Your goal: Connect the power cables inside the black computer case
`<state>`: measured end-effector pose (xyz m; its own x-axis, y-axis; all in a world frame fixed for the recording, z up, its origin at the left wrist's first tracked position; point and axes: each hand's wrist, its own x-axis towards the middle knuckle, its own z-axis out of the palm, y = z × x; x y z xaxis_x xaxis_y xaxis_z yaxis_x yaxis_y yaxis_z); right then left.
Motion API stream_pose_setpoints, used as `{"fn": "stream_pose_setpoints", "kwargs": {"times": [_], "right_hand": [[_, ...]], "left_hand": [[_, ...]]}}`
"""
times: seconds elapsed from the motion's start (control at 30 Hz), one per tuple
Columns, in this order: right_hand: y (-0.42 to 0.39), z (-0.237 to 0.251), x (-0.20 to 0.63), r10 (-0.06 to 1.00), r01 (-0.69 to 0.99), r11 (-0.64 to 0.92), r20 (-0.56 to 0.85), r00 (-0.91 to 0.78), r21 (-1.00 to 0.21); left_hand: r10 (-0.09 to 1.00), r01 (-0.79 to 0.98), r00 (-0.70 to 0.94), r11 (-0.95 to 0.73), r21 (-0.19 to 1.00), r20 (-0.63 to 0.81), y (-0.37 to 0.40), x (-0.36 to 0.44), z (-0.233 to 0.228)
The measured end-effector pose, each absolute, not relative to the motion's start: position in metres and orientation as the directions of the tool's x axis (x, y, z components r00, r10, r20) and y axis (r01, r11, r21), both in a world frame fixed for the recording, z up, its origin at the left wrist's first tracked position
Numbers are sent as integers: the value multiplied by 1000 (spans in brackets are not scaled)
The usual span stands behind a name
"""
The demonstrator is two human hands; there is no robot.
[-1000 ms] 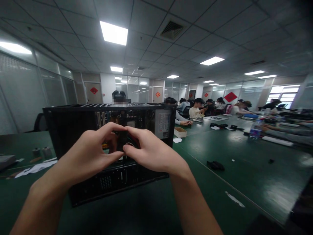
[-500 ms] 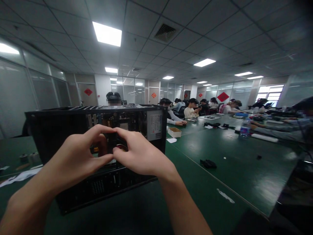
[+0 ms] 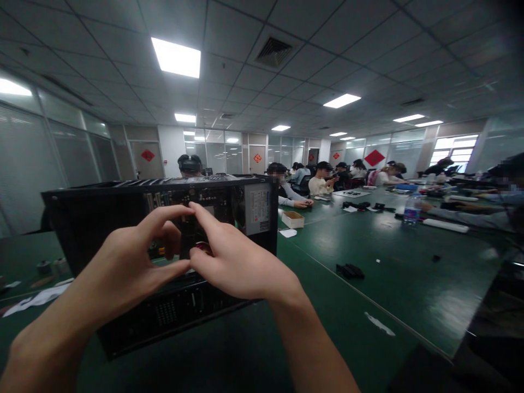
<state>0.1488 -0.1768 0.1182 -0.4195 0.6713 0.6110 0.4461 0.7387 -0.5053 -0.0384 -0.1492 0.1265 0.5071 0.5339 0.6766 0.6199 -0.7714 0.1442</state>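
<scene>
An open black computer case lies on its side on the green table, its inside facing me. Circuit boards and a grey power supply with a white label show inside. My left hand and my right hand meet in front of the opening. Thumbs and forefingers of both pinch a small dark part inside the case. What the part is cannot be made out.
A small black object and a white scrap lie to the right. A cardboard box sits behind the case. White paper and small cylinders lie at left. Several people sit along the far table with a water bottle.
The view swung slightly, so the case sits further left. Both hands stayed pinched on the part, and my right forefinger has lifted a little higher.
</scene>
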Motion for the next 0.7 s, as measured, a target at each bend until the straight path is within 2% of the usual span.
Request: {"fn": "stream_pose_setpoints", "kwargs": {"times": [0.37, 0.6, 0.7], "right_hand": [[-176, 116, 148, 654, 473, 750, 624, -427, -462], [-171, 110, 136, 652, 571, 720, 667, -361, -395], [-169, 109, 134, 657, 614, 696, 675, -335, -373]], "left_hand": [[544, 656, 552, -751, 74, 632, -145, -38, 126], [548, 745, 584, -656, -126, 599, -134, -42, 125], [532, 750, 593, -638, -175, 604, -131, -42, 123]]}}
